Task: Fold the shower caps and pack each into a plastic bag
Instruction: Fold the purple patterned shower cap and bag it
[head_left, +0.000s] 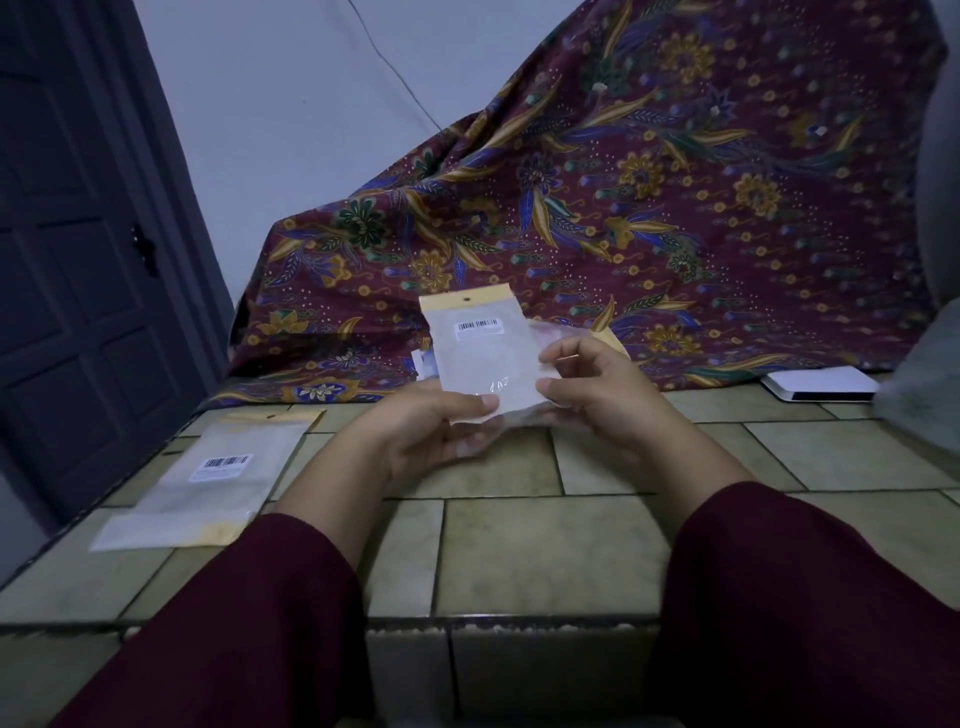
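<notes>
A small frosted plastic bag (480, 353) with a yellow header and a barcode label is held upright above the tiled counter. My left hand (431, 431) grips its lower edge from below, thumb on the front. My right hand (597, 384) pinches the bag's right side between thumb and fingers. A thin clear shower cap (478, 444), crumpled, hangs under the bag between both hands; a pinkish part shows behind the bag. A second bag (218, 478) of the same kind lies flat on the counter at the left.
The counter (519, 545) is tiled in pale green, with its front edge close to me. A dark red floral cloth (623, 208) drapes over something at the back. A white flat box (821, 384) lies at the right. A dark door (78, 260) stands left.
</notes>
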